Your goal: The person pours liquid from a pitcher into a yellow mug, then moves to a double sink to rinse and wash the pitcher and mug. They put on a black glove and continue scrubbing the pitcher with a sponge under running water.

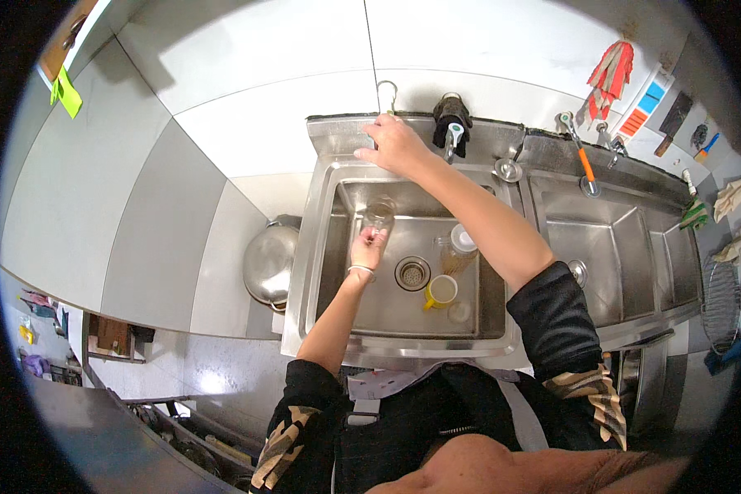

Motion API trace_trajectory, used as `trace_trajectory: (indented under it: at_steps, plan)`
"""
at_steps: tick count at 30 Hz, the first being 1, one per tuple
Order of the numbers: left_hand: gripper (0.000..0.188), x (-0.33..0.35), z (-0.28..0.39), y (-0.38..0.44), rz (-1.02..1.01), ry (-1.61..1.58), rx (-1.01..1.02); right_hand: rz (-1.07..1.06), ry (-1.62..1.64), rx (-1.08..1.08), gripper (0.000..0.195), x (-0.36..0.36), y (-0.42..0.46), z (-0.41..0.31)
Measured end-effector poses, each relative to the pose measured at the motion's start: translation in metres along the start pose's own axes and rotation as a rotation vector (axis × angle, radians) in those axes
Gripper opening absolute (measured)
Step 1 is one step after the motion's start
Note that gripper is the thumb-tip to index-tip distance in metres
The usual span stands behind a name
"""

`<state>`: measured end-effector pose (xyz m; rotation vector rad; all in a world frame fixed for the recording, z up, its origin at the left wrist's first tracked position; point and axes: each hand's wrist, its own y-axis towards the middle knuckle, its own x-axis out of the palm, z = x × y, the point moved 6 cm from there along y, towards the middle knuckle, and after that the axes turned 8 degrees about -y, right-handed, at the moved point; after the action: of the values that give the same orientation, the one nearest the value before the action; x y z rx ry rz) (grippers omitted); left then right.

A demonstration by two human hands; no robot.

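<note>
My left hand (367,248) grips a clear glass vessel (380,213) inside the left part of a stainless steel sink (383,321). My right hand (398,147) reaches over the sink's back rim at the left, with thumb and fingers apart around a spot by the steel backsplash (336,137). Whether it holds anything there is hidden. Just beyond its fingers, a thin loop (387,91) shows against the wall. Right of the drain (412,273) are a clear container with a white lid (463,238), a yellow mug (441,291) and a small clear glass piece (459,312).
A faucet (452,133) wrapped in black cloth stands behind the basin, beside a small metal bowl (507,170). To the right is a second steel basin (583,234) with an orange-handled faucet (583,162). A large metal pot (270,264) sits left of the sink. A striped cloth (611,77) hangs on the wall.
</note>
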<state>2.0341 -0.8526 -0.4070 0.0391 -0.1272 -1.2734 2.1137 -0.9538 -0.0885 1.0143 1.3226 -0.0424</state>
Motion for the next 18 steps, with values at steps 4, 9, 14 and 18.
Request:
trace_trajectory:
  at_steps: [4,9,14,18]
  plan:
    - [0.018,0.029,0.046,0.013,-0.115,-0.189,-0.054,-0.196,0.026,0.0,0.034,0.012,0.007,0.004]
    - [0.02,0.046,0.091,0.022,-0.256,-0.216,-0.162,-0.322,0.181,-0.061,0.03,0.015,0.015,0.032]
    - [0.02,0.047,0.109,0.018,-0.284,-0.239,-0.106,-0.322,0.228,-0.062,0.029,0.023,0.014,0.041]
    - [0.02,0.044,0.115,0.014,-0.28,-0.245,-0.124,-0.326,0.252,-0.07,0.029,0.02,0.013,0.036]
